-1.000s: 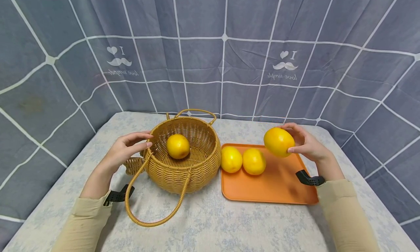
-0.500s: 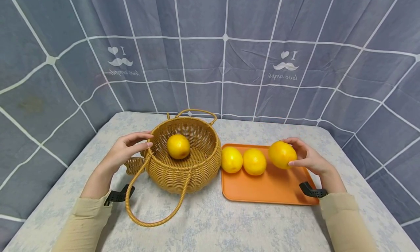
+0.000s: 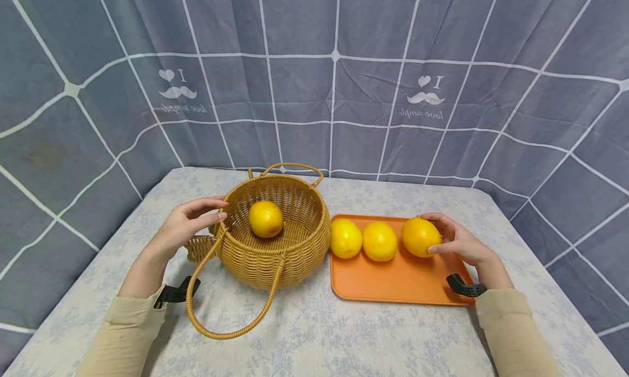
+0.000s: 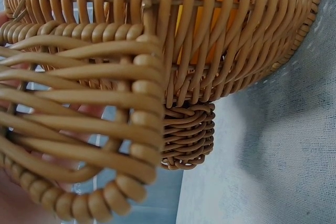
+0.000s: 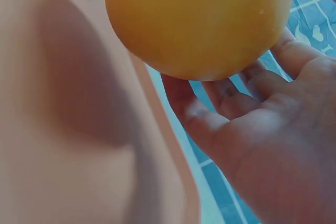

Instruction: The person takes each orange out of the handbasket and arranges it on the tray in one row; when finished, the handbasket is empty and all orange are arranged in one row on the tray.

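Note:
My right hand [image 3: 459,243] holds a yellow lemon [image 3: 420,237] between thumb and fingers, low over the right part of the orange tray [image 3: 393,284]. In the right wrist view the lemon [image 5: 194,19] sits against the fingertips. Two more lemons, a left one [image 3: 346,239] and a middle one [image 3: 380,241], lie side by side on the tray. My left hand [image 3: 184,227] rests its fingertips and thumb on the left rim of a wicker basket [image 3: 272,268]. Inside that basket lies another lemon [image 3: 266,219]. The left wrist view shows the basket's woven side [image 4: 247,40], partly hiding the hand.
The basket's front handle [image 3: 231,335] hangs down onto the patterned tablecloth [image 3: 334,339], while its rear handle [image 3: 295,165] stands up. A woven tail-like piece [image 3: 199,248] juts out below my left hand. A grey-blue checked curtain [image 3: 363,104] surrounds the table.
My right hand has lowered the lemon from above the tray's back part to beside the two others. My left hand stays at the basket rim.

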`<state>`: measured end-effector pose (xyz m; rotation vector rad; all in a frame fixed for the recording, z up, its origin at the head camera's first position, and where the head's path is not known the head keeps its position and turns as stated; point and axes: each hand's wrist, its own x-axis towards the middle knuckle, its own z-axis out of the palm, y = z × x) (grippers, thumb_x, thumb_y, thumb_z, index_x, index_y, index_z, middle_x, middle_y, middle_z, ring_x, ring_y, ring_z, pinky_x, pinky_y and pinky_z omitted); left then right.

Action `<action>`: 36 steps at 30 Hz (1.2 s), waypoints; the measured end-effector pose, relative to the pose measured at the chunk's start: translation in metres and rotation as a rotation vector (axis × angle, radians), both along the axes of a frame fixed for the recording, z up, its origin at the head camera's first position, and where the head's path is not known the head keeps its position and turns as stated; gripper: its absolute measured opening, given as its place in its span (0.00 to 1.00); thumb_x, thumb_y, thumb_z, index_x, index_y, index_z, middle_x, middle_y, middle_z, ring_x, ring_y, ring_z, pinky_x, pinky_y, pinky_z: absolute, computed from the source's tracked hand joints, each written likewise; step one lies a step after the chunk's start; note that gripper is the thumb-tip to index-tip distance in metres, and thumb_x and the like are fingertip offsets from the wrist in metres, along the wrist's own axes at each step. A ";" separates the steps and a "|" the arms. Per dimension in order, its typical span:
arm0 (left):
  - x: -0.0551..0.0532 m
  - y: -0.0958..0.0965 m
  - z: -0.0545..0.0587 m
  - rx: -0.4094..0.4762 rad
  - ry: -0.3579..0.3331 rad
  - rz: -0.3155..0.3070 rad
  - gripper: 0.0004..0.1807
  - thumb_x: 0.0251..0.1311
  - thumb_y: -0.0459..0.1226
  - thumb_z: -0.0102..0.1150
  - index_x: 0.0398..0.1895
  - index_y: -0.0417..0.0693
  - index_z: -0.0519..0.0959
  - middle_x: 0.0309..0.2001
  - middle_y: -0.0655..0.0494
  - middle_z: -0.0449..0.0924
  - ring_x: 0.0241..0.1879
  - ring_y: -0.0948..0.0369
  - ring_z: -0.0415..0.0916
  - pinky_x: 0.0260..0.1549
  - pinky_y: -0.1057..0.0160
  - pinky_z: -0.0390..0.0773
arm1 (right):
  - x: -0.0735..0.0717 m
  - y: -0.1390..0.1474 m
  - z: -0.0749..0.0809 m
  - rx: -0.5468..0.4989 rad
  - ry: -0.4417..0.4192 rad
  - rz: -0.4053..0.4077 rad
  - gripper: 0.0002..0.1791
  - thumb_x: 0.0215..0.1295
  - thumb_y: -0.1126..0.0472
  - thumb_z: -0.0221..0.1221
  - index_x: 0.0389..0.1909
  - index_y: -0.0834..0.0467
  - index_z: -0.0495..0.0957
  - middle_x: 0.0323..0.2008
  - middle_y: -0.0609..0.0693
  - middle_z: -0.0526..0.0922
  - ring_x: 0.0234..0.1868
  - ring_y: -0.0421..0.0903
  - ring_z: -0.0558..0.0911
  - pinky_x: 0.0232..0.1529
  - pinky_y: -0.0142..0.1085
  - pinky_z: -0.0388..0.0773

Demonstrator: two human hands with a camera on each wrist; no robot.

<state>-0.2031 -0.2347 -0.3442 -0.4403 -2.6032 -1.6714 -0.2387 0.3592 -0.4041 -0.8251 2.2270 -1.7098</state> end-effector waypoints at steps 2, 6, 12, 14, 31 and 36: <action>0.000 0.000 0.000 -0.001 -0.002 0.002 0.24 0.63 0.45 0.58 0.55 0.37 0.74 0.64 0.49 0.66 0.65 0.51 0.59 0.50 0.70 0.67 | -0.001 0.000 -0.001 0.005 0.002 0.003 0.37 0.53 0.77 0.61 0.64 0.65 0.59 0.59 0.44 0.68 0.56 0.38 0.69 0.53 0.27 0.70; 0.000 0.000 0.000 -0.006 -0.004 0.005 0.24 0.63 0.45 0.59 0.56 0.38 0.74 0.64 0.49 0.66 0.65 0.51 0.58 0.51 0.66 0.67 | -0.002 -0.002 -0.003 0.021 0.003 0.004 0.38 0.52 0.76 0.62 0.64 0.66 0.58 0.59 0.44 0.68 0.56 0.38 0.69 0.53 0.27 0.70; 0.000 0.000 0.001 -0.004 -0.013 0.001 0.23 0.63 0.45 0.58 0.55 0.38 0.74 0.65 0.48 0.65 0.66 0.51 0.57 0.55 0.57 0.65 | -0.003 -0.005 -0.006 0.068 -0.004 -0.016 0.38 0.52 0.75 0.63 0.64 0.66 0.58 0.57 0.43 0.69 0.55 0.38 0.70 0.53 0.28 0.70; 0.000 0.000 0.001 -0.001 -0.017 0.000 0.24 0.63 0.45 0.58 0.55 0.38 0.74 0.65 0.48 0.65 0.66 0.51 0.57 0.56 0.54 0.64 | -0.003 -0.006 -0.006 0.076 -0.005 -0.019 0.39 0.51 0.74 0.64 0.64 0.66 0.58 0.57 0.43 0.68 0.55 0.38 0.70 0.52 0.28 0.70; 0.000 0.000 0.000 -0.012 -0.001 -0.002 0.23 0.64 0.45 0.57 0.57 0.39 0.74 0.64 0.49 0.65 0.65 0.50 0.59 0.48 0.70 0.69 | -0.002 -0.011 -0.007 0.156 -0.060 -0.046 0.45 0.49 0.69 0.68 0.67 0.61 0.56 0.62 0.49 0.63 0.57 0.38 0.66 0.55 0.25 0.65; 0.000 0.000 0.000 -0.011 0.008 -0.005 0.23 0.64 0.44 0.57 0.56 0.39 0.74 0.64 0.49 0.66 0.65 0.50 0.59 0.48 0.71 0.70 | -0.001 -0.013 -0.005 0.160 -0.072 -0.037 0.47 0.49 0.68 0.68 0.69 0.60 0.54 0.64 0.54 0.60 0.59 0.38 0.65 0.56 0.24 0.64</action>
